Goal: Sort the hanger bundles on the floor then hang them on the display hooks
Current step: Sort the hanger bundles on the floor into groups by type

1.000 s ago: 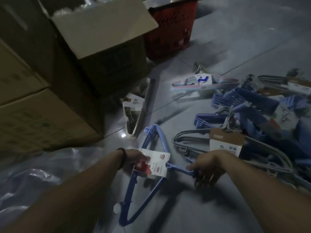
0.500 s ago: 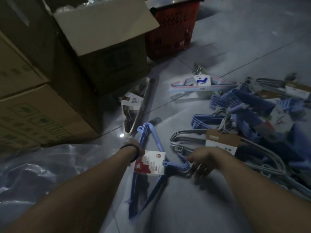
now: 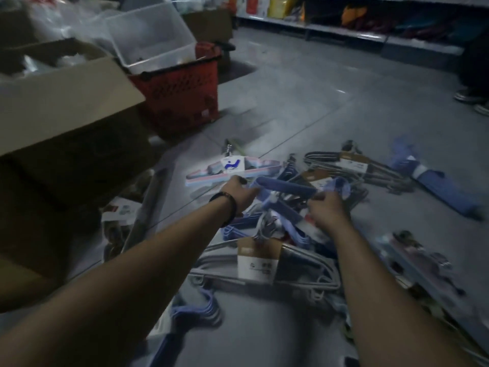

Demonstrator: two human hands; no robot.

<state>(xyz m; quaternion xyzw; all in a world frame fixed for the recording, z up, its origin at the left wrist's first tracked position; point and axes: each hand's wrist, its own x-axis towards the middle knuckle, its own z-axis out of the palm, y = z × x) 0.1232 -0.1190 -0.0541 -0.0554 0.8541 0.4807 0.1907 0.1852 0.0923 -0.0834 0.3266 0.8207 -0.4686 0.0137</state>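
Observation:
A heap of hanger bundles covers the grey floor in front of me. My left hand [image 3: 242,193] and my right hand [image 3: 326,207] both grip a blue hanger bundle [image 3: 285,188] in the middle of the heap, one hand at each end. Just beyond my left hand lies a pink and blue hanger bundle [image 3: 232,168] with a white label. Under my right forearm sits a grey hanger bundle [image 3: 262,266] with a brown and white card. Another grey bundle [image 3: 354,165] and a blue one [image 3: 436,181] lie further right. A blue bundle [image 3: 195,311] rests near my left forearm.
Large cardboard boxes [image 3: 66,120] stand at the left. A red shopping basket [image 3: 182,88] holding a clear plastic tub [image 3: 150,35] is behind them. Store shelves [image 3: 344,27] line the back. Another person's shoes [image 3: 471,99] are at the far right.
The blue bundle with the red and white label has been let go near my left side. Both hands have moved forward into the heap and taken hold of another blue bundle. The view has tilted up.

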